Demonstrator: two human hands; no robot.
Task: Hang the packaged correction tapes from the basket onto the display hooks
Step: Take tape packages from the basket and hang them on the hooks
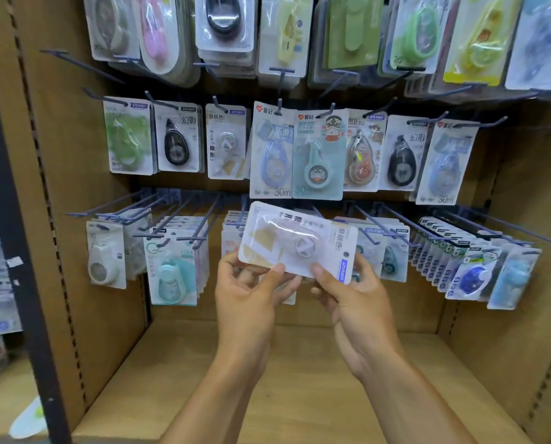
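**Lining up a pack for its hook**

My left hand (251,294) and right hand (352,299) both pinch one correction tape pack (296,241), held sideways in front of the lower hooks (203,219). The basket isn't in view. Next, I judge, I must turn the hang hole (346,254) upward and thread it onto a matching hook.

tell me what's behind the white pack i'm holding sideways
Behind the held pack, gripped by the left hand and right hand, hang lower-row packs on hooks. Their edges show at each side; their middles are covered.
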